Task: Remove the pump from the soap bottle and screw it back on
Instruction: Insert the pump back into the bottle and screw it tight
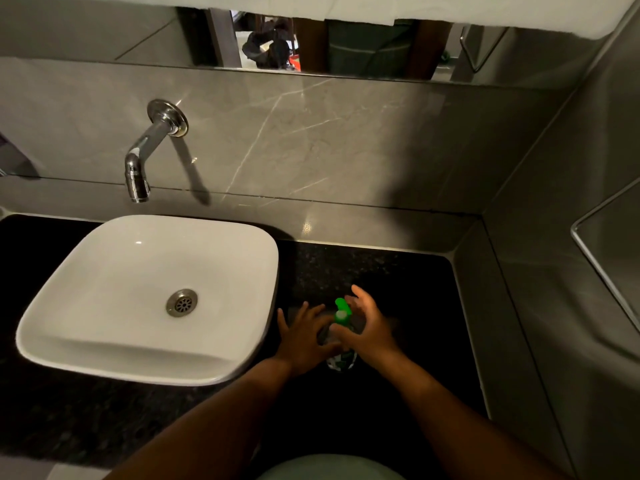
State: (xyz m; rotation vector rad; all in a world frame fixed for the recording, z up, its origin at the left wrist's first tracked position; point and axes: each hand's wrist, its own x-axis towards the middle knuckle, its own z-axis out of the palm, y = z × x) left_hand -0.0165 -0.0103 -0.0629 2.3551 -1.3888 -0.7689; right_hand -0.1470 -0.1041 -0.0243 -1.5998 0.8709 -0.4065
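A small clear soap bottle with a green pump stands upright on the black counter, just right of the sink. My left hand lies against the bottle's left side with its fingers spread and pointing away from me. My right hand comes in from the right. Its thumb crosses the bottle's neck just below the pump head and its fingers curl behind the pump, with the outer fingers lifted. My hands hide most of the bottle's body.
A white square basin with a metal drain sits to the left on the counter, under a chrome wall spout. Grey tiled walls close the back and right side. A mirror strip runs above.
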